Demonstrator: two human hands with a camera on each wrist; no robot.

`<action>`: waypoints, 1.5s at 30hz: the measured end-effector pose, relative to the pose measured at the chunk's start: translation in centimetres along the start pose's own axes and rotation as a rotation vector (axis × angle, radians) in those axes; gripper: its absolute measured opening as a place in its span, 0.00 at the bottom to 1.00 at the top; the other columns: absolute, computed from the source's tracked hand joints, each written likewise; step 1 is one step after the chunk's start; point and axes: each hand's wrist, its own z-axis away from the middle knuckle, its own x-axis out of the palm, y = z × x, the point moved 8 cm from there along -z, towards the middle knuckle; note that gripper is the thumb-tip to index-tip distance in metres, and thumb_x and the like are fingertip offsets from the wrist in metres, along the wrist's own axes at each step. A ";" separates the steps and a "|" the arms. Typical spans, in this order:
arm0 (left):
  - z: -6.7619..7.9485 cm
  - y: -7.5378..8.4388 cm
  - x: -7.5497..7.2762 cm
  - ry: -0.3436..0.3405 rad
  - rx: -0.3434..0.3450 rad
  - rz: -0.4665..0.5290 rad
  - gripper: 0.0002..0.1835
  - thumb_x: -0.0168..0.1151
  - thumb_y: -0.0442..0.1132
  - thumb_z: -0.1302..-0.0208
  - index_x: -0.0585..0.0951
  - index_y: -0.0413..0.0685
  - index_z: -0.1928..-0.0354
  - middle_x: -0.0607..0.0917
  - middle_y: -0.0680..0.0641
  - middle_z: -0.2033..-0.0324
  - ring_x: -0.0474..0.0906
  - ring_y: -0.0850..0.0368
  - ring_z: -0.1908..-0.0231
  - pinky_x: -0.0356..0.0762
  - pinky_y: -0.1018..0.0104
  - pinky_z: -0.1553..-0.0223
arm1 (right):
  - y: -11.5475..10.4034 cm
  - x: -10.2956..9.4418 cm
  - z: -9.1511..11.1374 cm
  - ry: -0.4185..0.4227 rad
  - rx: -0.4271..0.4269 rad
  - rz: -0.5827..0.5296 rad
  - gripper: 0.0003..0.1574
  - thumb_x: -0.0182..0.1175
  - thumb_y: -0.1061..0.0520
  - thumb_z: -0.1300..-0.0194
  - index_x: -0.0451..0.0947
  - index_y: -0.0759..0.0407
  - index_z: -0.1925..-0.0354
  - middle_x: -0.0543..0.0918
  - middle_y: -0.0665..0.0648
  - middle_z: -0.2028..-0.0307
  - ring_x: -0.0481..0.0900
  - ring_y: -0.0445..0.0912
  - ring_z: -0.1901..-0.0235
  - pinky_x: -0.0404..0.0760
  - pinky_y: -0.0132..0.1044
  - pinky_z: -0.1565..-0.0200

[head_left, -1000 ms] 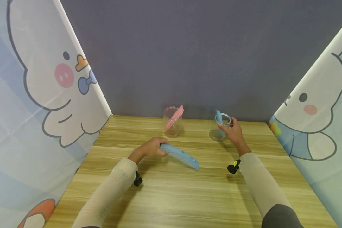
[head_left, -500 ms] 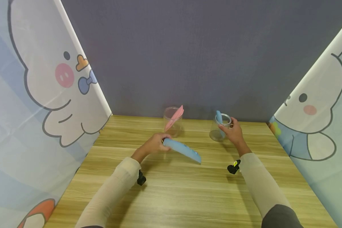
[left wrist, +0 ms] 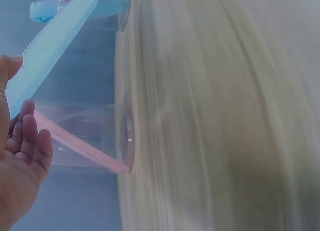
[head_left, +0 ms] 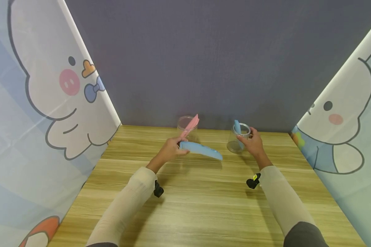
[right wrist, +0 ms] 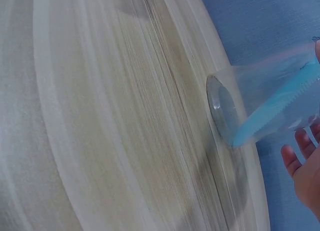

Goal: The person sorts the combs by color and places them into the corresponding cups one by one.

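My left hand (head_left: 170, 150) pinches a light blue comb (head_left: 202, 150) by its left end, the rest reaching rightward above the table. In the left wrist view this comb (left wrist: 55, 46) slants up, teeth showing along one edge. Just behind that hand stands a clear jar (head_left: 182, 128) with a pink comb (head_left: 190, 126) leaning in it, its lower part partly hidden by the hand. Over on the right, my right hand (head_left: 254, 143) grips the rim of a second clear jar (head_left: 235, 145). Inside leans another blue comb (right wrist: 275, 108), its top above the rim.
The wood-grain table (head_left: 204, 212) runs back to a dark grey panel (head_left: 204, 61). Cartoon-printed curtains (head_left: 34, 103) flank it on both sides. A black wrist device (head_left: 158, 189) hangs under the left sleeve, and another one (head_left: 253, 181) is at the right.
My left hand has moved forward and slightly right with the blue comb, toward the left jar, and the comb has swung closer to level. The right hand and its jar have stayed put.
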 end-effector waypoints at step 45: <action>-6.3 5.0 0.4 0.243 -0.064 0.000 0.28 0.74 0.48 0.42 0.83 0.42 0.42 0.85 0.43 0.41 0.77 0.56 0.69 0.73 0.69 0.68 | 0.1 -0.1 0.0 0.019 -0.026 0.008 0.55 0.64 0.41 0.31 0.50 0.64 0.22 0.66 0.73 0.31 0.68 0.66 0.38 0.74 0.55 0.45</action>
